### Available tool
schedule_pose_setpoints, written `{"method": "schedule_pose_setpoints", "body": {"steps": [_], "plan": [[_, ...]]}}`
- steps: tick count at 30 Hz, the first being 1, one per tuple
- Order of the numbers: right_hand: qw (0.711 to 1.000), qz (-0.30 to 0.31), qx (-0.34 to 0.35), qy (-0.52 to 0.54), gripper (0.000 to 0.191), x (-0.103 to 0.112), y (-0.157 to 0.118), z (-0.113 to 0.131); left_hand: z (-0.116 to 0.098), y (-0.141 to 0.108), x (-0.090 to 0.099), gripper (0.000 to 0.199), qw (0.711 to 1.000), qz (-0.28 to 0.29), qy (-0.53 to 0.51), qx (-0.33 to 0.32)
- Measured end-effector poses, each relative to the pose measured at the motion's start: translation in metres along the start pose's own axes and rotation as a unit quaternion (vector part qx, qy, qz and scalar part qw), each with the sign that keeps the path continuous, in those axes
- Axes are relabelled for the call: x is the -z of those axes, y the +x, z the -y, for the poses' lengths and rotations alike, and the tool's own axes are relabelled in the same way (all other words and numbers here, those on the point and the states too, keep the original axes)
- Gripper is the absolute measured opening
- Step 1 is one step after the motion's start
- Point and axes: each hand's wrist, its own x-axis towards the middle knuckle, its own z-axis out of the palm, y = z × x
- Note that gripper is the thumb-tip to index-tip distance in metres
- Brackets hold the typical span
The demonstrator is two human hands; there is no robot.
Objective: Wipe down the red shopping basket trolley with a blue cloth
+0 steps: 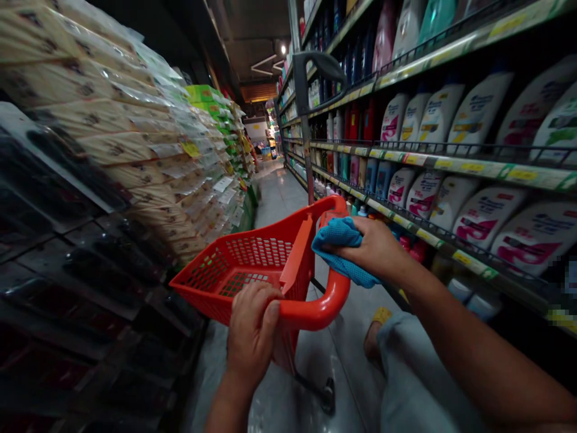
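Observation:
A red shopping cart with a perforated basket and a thick looped handle stands on the grey floor in front of me. My left hand is wrapped over the basket's near rim, where the handle begins. In my right hand is a blue cloth, bunched up and held against the right side of the handle. A grey pole with a black loop rises behind the handle.
Shelves of shampoo bottles run along the right. Stacked packages line the left side, close to the cart. Between them a tiled aisle leads away. My foot in a yellow sandal shows below right.

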Motion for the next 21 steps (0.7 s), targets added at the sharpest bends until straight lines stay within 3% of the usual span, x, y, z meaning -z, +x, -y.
{"method": "schedule_pose_setpoints", "body": {"steps": [3,7,13,18,21], "plan": [[0.997,-0.01,-0.043,-0.064,0.033,0.007,0.017,-0.012,-0.023,-0.003,0.004,0.029,0.999,-0.015,0.02,-0.043],[0.989,-0.041,-0.089,-0.113,0.032,0.013,0.035,-0.022,-0.039,-0.001,0.011,0.028,0.998,0.01,0.021,-0.058],[0.99,0.057,0.011,-0.13,0.024,0.02,0.012,0.005,-0.044,-0.005,0.018,0.033,0.997,0.032,-0.027,-0.063],[0.978,0.009,-0.073,-0.195,0.03,0.024,0.021,-0.002,-0.042,-0.013,0.02,0.037,0.995,0.023,-0.033,-0.086],[0.981,0.017,-0.048,-0.188,0.026,0.021,0.009,0.01,-0.038,-0.017,0.026,0.039,0.995,0.019,-0.03,-0.089]]}}
